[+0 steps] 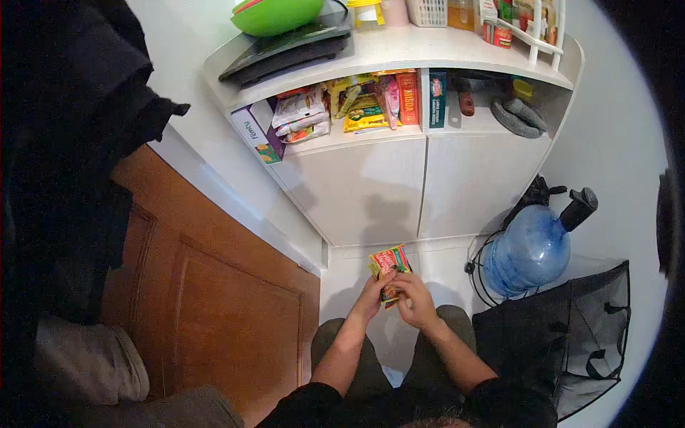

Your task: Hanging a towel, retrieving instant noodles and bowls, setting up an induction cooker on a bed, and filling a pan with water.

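My left hand (373, 294) is closed around the left side of a small stack of red, green and yellow food packets (388, 262), held low over the floor in front of the white cabinet. The thumb lies across the front packet. My right hand (415, 299) is at the right side of the packets, its fingers bent against them; its exact hold is partly hidden. Ahead, the open shelf of the cabinet (353, 187) holds plastic food pouches (299, 115), a yellow packet (366, 117) and an orange box (408, 99).
A blue water jug (527, 251) with a black pump stands on a wire stand at right, near a black mesh hamper (594, 321). A brown wooden door (235, 310) is at left. The countertop (396, 53) bears a green bowl (278, 16) on a black appliance.
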The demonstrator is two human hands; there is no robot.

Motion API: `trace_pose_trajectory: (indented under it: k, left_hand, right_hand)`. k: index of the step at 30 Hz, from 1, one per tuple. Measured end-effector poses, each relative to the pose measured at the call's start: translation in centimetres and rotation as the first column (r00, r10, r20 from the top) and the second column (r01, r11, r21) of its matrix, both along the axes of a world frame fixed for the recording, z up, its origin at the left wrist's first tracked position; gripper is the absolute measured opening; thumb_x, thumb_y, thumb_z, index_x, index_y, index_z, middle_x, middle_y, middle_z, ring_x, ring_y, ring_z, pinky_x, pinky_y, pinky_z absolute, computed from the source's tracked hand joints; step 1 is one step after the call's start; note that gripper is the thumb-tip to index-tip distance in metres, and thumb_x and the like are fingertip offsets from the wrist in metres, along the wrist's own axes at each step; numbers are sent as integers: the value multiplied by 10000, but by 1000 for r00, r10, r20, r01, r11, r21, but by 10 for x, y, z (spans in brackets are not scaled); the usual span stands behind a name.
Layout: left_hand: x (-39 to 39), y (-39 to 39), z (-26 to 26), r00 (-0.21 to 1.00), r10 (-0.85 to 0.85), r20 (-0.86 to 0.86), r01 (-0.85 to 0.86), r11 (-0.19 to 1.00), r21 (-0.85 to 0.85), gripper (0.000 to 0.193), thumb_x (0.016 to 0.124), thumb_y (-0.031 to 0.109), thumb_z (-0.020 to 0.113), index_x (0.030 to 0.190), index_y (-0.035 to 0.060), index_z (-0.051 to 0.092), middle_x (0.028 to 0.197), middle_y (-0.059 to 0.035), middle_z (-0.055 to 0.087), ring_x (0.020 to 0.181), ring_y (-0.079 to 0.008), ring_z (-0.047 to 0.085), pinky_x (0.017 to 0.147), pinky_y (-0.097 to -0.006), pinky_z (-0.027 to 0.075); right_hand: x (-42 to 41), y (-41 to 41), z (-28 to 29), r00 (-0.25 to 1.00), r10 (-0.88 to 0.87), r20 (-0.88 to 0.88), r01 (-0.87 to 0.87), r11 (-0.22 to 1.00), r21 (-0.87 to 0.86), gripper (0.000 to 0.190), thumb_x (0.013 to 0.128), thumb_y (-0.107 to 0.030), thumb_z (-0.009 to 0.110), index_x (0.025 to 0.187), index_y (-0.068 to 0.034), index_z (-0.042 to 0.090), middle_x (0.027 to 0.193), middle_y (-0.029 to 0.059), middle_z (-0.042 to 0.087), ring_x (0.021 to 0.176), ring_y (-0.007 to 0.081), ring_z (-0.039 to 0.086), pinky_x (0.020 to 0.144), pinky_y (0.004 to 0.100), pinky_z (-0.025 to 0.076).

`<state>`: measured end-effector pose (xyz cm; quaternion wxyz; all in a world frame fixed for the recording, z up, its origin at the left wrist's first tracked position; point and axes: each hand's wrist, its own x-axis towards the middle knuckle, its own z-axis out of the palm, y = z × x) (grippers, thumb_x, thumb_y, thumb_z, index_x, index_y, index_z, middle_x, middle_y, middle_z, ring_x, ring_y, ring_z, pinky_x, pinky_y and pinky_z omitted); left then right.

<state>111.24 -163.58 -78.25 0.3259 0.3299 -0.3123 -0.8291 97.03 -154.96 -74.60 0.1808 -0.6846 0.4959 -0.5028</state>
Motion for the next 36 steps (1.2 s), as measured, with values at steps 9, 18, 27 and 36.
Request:
trace_pose_trajectory:
  k: [9, 18, 27, 36]
  left_hand:
    - [-23, 2, -6, 984, -102, 148, 116, 989, -93, 434, 922, 283, 653, 1258, 41, 522, 1123, -47, 630, 1001, -147, 629, 862, -311, 516]
    - [-40, 9, -23, 986, -72, 152, 101, 977, -188, 415, 914, 296, 665, 1234, 57, 555, 1098, -30, 629, 974, -125, 624, 842, -302, 512]
    - [-38, 46, 1, 939, 2, 344, -71, 979, 191, 524, 881, 390, 694, 1260, 68, 529, 1103, -53, 639, 949, -164, 653, 820, -320, 540]
    - [-9, 93, 62, 850, -338, 404, 241, 931, 273, 537, 829, 413, 761, 1202, 66, 589, 1011, -48, 667, 865, -140, 655, 758, -306, 543]
  right_hand:
    - [-31, -11, -70, 502, -370, 782, -252, 802, 541, 733, 916, -266, 663, 1481, -25, 263, 1389, 138, 463, 1221, 237, 511, 967, 352, 457]
    - [-47, -5, -55, 502, -311, 807, -400, 744, 535, 520, 915, -269, 636, 1348, -42, 457, 1165, 83, 614, 1030, 179, 627, 820, 348, 533]
    - [-13, 29, -58, 447, -592, 671, -173, 678, 714, 457, 840, -119, 674, 1251, -15, 504, 1079, 75, 622, 948, 171, 615, 851, 297, 489]
    - [9, 112, -2, 106, -711, 695, -516, 558, 649, 513, 880, -161, 582, 1367, -108, 430, 1169, 89, 592, 1031, 230, 599, 875, 382, 488]
